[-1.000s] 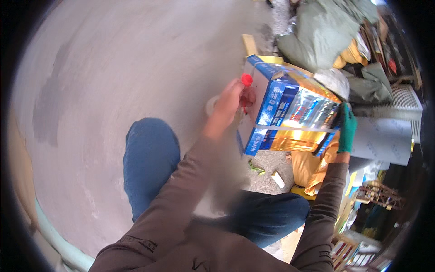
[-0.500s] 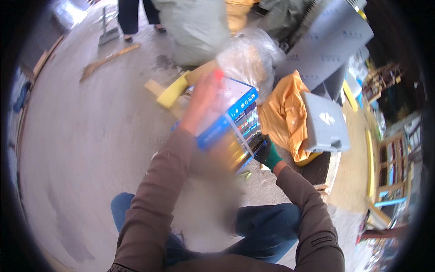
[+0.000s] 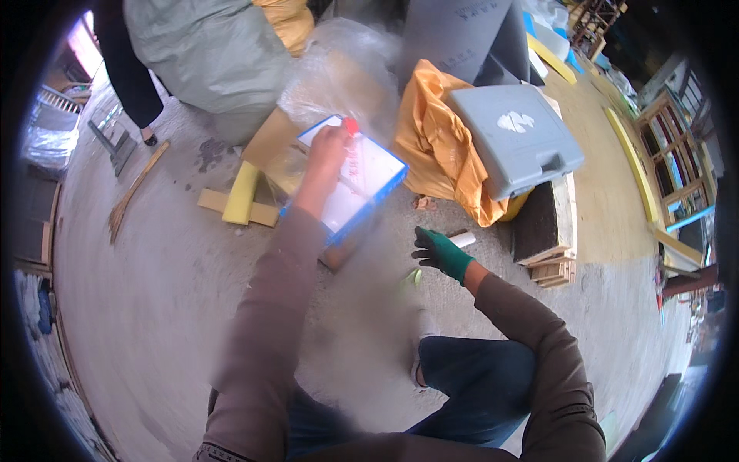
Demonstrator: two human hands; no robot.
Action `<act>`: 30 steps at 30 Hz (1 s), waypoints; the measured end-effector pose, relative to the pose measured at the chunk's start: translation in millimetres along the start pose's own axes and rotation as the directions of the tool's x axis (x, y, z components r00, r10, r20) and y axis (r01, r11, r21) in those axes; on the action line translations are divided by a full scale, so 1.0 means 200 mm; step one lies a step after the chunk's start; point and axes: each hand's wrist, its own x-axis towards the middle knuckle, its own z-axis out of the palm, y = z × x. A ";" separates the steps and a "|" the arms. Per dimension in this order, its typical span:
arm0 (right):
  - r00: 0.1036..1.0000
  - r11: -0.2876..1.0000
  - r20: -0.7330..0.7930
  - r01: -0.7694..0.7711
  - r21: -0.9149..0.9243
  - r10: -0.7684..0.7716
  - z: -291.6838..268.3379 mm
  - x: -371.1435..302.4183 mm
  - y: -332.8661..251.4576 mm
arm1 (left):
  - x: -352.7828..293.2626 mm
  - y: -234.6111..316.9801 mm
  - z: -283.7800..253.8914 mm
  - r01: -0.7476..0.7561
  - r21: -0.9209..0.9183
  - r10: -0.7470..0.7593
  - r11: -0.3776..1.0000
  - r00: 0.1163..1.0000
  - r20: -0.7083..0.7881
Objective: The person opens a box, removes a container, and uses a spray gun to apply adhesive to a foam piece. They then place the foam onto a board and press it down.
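A rectangular box with a white top and blue edges stands a little left of the middle. My bare left hand is closed at its top. A red piece shows at the fingertips; whether it is a handle on the box or a separate thing I cannot tell. My right hand, in a green glove with dark fingers, hangs over the floor, holding nothing, its fingers apart. Close to it lies a small white cylinder. A light green scrap is on the floor below that hand.
A cardboard carton and yellow foam strip adjoin the box. Behind are clear plastic wrapping and a big grey sack. At right a grey case sits by orange sacking. A broom lies left; a person's leg stands beyond.
The box has moved left, away from my right hand, with my left hand still at its top. My right hand has let go of its lower edge. The view has swung right.
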 end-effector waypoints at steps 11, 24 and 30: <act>0.966 0.891 0.081 0.256 -0.375 -0.244 0.14 -0.42 -0.42 | -0.01 0.04 0.04 0.148 0.206 -0.177 0.967 0.975 0.135; 0.530 -0.124 0.685 0.740 -0.662 -0.500 1.06 -1.66 -0.66 | -0.14 0.11 -0.58 -0.161 0.831 0.250 0.533 0.968 0.027; 0.571 -0.222 0.740 0.718 -0.660 -0.355 1.01 -1.64 -0.54 | -0.22 0.04 -0.58 -0.187 0.803 0.214 0.566 0.974 0.076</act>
